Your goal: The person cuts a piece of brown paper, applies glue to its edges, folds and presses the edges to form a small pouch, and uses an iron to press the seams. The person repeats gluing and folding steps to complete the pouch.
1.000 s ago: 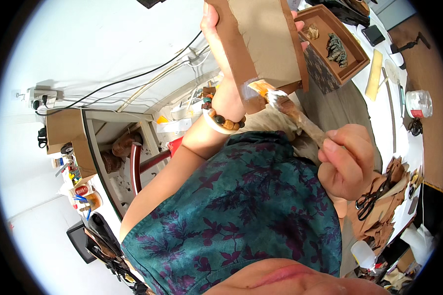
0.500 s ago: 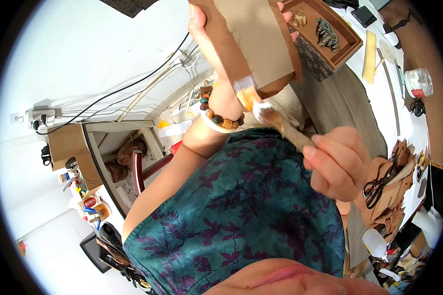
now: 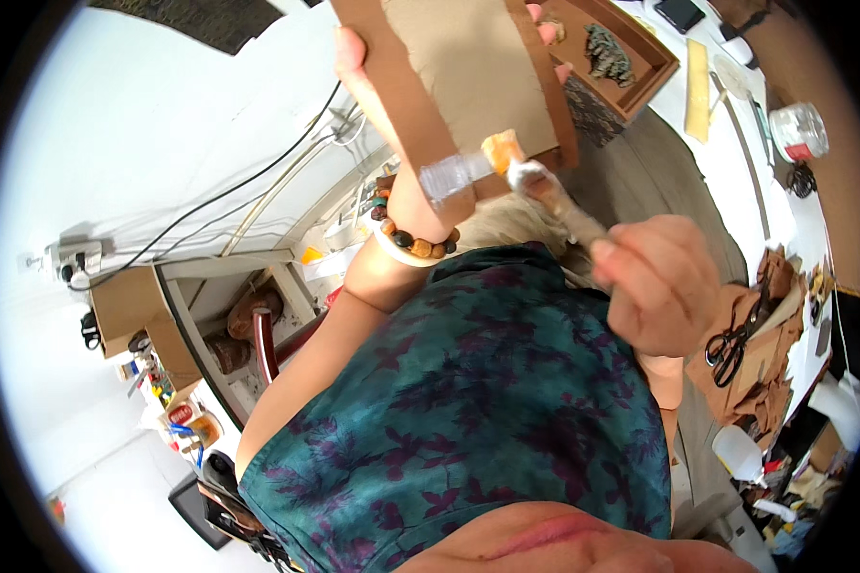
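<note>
My left hand (image 3: pixel 361 86) grips a flat brown piece (image 3: pixel 382 43) from behind, its thumb along the left edge and fingertips showing at the right edge. A beige, rough-edged panel (image 3: pixel 483 72) covers the middle of that piece. My right hand (image 3: pixel 661 282) is closed around the handle of a flat brush (image 3: pixel 573 222). The brush has a yellow-orange band and pale, clear-looking bristles, which lie over the lower brown border of the piece; motion blurs them slightly. A beaded bracelet (image 3: pixel 416 243) and a pale bangle are on my left wrist.
At the upper right, a brown tray (image 3: pixel 648 72) holds a rough greenish lump (image 3: pixel 607 55). Nearby are a cream strip (image 3: pixel 698 91) and a clear jar (image 3: pixel 799 132). Black scissors (image 3: pixel 726 355) lie on brown scraps (image 3: pixel 750 396), with a white bottle (image 3: pixel 736 452) below.
The brush head has swung left and turned flatter across the lower border. The brown piece has shifted slightly up and left in view, with my left hand still holding it.
</note>
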`<state>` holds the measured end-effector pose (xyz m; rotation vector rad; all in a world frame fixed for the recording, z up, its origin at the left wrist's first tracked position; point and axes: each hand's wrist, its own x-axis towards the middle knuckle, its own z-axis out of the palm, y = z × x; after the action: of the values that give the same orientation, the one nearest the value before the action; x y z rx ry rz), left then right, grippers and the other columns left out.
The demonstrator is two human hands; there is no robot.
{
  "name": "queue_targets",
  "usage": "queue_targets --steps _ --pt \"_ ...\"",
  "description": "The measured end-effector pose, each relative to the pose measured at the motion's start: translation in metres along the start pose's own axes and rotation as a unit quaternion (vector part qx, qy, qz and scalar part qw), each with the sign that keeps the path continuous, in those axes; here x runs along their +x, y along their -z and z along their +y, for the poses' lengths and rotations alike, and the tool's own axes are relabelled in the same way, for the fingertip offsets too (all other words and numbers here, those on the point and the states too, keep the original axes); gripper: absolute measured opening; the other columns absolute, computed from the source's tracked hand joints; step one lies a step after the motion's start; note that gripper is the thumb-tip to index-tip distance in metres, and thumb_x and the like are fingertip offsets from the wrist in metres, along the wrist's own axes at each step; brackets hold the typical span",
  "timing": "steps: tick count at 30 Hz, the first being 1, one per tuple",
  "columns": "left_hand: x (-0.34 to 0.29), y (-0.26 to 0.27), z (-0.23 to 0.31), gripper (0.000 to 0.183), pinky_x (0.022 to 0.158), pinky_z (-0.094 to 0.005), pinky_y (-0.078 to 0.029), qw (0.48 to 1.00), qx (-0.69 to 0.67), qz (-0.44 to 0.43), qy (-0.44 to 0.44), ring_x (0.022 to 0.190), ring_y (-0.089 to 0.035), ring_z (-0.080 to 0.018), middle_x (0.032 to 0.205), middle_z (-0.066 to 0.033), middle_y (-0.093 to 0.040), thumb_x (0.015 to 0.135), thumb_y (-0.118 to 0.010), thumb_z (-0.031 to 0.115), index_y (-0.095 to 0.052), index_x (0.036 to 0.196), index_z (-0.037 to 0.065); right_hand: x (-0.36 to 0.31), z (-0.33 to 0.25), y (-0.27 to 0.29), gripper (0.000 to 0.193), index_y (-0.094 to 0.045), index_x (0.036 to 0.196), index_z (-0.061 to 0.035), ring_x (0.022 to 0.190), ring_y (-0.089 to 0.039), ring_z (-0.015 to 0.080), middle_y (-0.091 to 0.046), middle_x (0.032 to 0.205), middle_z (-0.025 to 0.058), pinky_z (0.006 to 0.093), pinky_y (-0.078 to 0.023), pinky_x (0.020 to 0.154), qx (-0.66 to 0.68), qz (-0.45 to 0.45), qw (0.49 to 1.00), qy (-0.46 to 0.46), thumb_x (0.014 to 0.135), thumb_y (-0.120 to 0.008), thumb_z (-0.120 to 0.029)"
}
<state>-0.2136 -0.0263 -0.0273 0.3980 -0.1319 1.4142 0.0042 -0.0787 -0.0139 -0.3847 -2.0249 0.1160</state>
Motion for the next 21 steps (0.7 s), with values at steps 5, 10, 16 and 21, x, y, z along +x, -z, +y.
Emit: queue_targets --steps 5,10,16,21 --pt "0.015 0.002 -0.015 0.108 0.094 -0.0574 -0.044 0.999 0.003 -0.020 0.025 0.113 -0.054 -0.0433 0.131 -0.0300 -0.049 0.079 -0.035 0.083 -0.034 0.143 -0.004 -0.008 -0.010 0.011 0.020 -0.069 0.084 -0.0023 0.064 -0.060 0.0228 -0.064 0.082 0.0081 0.0294 -0.048 0.054 -0.079 0.077 0.993 -0.028 0.066 -0.077 -0.001" --pt "0.028 0.002 -0.032 0.108 0.095 -0.0607 -0.042 0.998 -0.009 -0.033 0.060 0.114 -0.053 -0.0451 0.133 -0.0311 -0.047 0.079 -0.034 0.083 -0.032 0.145 -0.003 -0.021 -0.024 0.026 0.028 -0.070 0.085 -0.0028 0.067 -0.061 0.0236 -0.063 0.080 0.0079 0.0346 -0.049 0.055 -0.100 0.070 0.989 -0.081 0.058 -0.077 0.000" --pt "0.036 0.000 -0.054 0.108 0.095 -0.0651 -0.040 0.994 -0.013 -0.024 0.104 0.115 -0.051 -0.0475 0.135 -0.0327 -0.044 0.080 -0.031 0.082 -0.028 0.148 -0.001 -0.032 -0.032 0.043 0.022 -0.069 0.086 -0.0022 0.062 -0.060 0.0244 -0.064 0.081 0.0089 0.0323 -0.048 0.053 -0.188 0.063 0.978 -0.065 0.065 -0.078 0.000" --pt "0.031 -0.015 -0.071 0.110 0.104 -0.0618 -0.036 0.991 -0.009 -0.049 0.127 0.126 -0.044 -0.0465 0.138 -0.0343 -0.040 0.079 -0.034 0.083 -0.024 0.150 -0.001 -0.035 -0.043 0.051 0.016 -0.068 0.084 -0.0002 0.065 -0.062 0.0240 -0.064 0.081 0.0104 0.0325 -0.049 0.054 -0.227 -0.006 0.969 -0.093 0.071 -0.076 0.000"
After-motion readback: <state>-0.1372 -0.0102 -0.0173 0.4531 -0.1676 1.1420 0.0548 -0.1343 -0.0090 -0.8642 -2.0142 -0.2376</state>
